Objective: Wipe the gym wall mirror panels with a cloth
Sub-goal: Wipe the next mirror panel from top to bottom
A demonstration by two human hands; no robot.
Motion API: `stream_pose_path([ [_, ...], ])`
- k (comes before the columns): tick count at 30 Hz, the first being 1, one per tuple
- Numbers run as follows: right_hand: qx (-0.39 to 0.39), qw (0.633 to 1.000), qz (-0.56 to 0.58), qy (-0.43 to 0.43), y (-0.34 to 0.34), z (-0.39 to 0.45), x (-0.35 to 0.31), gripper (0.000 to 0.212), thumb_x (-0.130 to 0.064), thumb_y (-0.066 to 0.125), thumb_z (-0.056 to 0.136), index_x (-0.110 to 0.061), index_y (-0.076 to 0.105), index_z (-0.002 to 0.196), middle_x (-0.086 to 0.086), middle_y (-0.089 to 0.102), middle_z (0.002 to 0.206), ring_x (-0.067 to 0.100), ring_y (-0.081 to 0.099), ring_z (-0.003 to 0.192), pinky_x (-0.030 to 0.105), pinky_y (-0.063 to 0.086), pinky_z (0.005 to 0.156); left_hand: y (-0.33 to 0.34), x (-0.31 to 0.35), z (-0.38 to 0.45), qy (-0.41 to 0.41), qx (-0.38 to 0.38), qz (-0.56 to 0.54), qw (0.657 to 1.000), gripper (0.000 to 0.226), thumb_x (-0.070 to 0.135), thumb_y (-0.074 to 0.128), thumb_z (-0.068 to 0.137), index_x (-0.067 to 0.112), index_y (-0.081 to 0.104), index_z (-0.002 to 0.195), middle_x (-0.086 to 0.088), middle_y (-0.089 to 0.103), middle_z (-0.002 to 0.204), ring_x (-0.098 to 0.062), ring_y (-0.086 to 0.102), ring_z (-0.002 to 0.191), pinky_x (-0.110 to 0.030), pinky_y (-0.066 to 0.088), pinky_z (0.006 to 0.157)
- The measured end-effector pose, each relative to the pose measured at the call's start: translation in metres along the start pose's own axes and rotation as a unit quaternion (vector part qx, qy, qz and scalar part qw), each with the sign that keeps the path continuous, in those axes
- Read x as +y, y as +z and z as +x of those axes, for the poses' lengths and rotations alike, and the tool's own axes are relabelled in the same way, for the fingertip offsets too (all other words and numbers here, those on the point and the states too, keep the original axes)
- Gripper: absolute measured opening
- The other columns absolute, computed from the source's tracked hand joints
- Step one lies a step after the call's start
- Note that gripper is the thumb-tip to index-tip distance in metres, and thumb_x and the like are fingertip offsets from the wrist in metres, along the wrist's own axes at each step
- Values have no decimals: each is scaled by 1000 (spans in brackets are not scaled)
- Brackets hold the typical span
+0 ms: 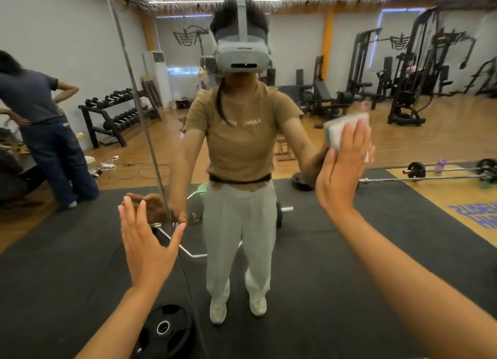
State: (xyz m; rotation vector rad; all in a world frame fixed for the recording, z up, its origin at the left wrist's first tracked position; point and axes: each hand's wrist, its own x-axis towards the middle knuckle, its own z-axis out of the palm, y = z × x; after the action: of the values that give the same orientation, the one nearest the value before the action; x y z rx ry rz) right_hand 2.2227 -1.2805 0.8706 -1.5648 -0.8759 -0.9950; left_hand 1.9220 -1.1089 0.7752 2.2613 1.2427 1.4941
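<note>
My right hand (343,168) presses the cloth (344,131) flat-fingered against the mirror (309,237); my left hand (146,240) is spread, empty, at the seam (139,103). Unpinched, I judge the cloth could slip, and my bare left palm could smudge the glass.

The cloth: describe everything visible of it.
The cloth is a pale grey-white folded pad that looks soft and thick, with layered edges showing at its left side. The right hand presses it flat against the mirror with straight fingers that cover most of it. Its reflection meets it at the glass.
</note>
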Motion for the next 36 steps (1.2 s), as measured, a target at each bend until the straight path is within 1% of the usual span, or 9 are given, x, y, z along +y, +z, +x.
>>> stream_pose_path([
  [3, 18, 1000, -14, -10, -1, 19, -4, 49, -10, 34, 105, -1, 26, 152, 24, 19, 160, 33, 11, 149, 36, -2, 122, -2, 2, -1, -4, -6, 3, 1000, 97, 38, 76, 82, 9, 18, 155, -6, -1, 166, -20, -5, 153, -54, 16, 121],
  [6, 8, 998, -31, -46, 0, -12, 13, 48, -11, 33, 105, -8, 24, 153, 21, 18, 160, 32, 11, 150, 43, 6, 121, 0, 5, -2, 0, 6, 5, 1000, 95, 35, 75, 84, 8, 19, 155, -7, 0, 166, -20, -3, 153, -51, 15, 121],
  [11, -108, 991, -41, -73, -3, -143, 68, 56, -22, 23, 107, -32, 0, 158, -7, -9, 166, 15, -5, 153, 39, 3, 120, 24, -4, -37, 83, 30, 29, 996, 79, 36, 67, 93, 3, 25, 151, -15, 9, 164, -28, 7, 153, -38, 4, 123],
  [16, -230, 956, -88, -158, -11, -281, 136, 52, -28, 13, 109, -28, 0, 159, -3, -6, 166, 19, -3, 153, 35, -3, 122, 73, -52, -109, 128, 11, 18, 992, 77, 45, 50, 92, 2, 26, 150, -16, 14, 163, -32, 13, 152, -36, 1, 124],
  [22, -142, 972, -70, -173, 11, -260, 121, 59, -17, 34, 102, -20, 15, 157, 1, 4, 166, 21, 7, 152, 37, 1, 122, 120, -116, -147, 160, 36, 15, 986, 73, 45, 41, 96, 2, 23, 153, -11, 9, 165, -27, 7, 153, -44, 6, 124],
  [24, -93, 980, -59, -165, 22, -227, 102, 55, -16, 36, 102, -12, 23, 155, 10, 14, 164, 27, 12, 151, 33, -1, 121, 132, -125, -145, 182, 52, 10, 982, 72, 43, 38, 98, 3, 21, 155, -10, 6, 166, -26, 3, 153, -46, 6, 124],
  [28, -40, 986, -57, -150, 37, -206, 82, 55, -19, 31, 103, -13, 19, 157, 9, 10, 164, 21, 4, 152, 36, -1, 122, 150, -138, -136, 228, 102, 14, 968, 71, 41, 38, 99, 6, 16, 157, -13, 6, 166, -28, 1, 153, -45, 0, 124],
  [33, -24, 989, -44, -138, 49, -292, 111, 56, -17, 34, 103, -17, 21, 157, 4, 11, 165, 24, 8, 152, 27, -4, 120, 158, -149, -128, 271, 146, 27, 951, 70, 41, 38, 100, 6, 16, 157, -13, 6, 166, -24, -1, 153, -39, -4, 124],
  [36, -75, 983, -46, -160, 54, -392, 148, 57, -20, 33, 102, -24, 18, 157, -5, 6, 166, 21, 8, 153, 29, 3, 121, 163, -153, -128, 277, 156, 32, 947, 70, 42, 36, 101, 7, 14, 158, -13, 5, 166, -24, -1, 153, -39, -7, 123],
])
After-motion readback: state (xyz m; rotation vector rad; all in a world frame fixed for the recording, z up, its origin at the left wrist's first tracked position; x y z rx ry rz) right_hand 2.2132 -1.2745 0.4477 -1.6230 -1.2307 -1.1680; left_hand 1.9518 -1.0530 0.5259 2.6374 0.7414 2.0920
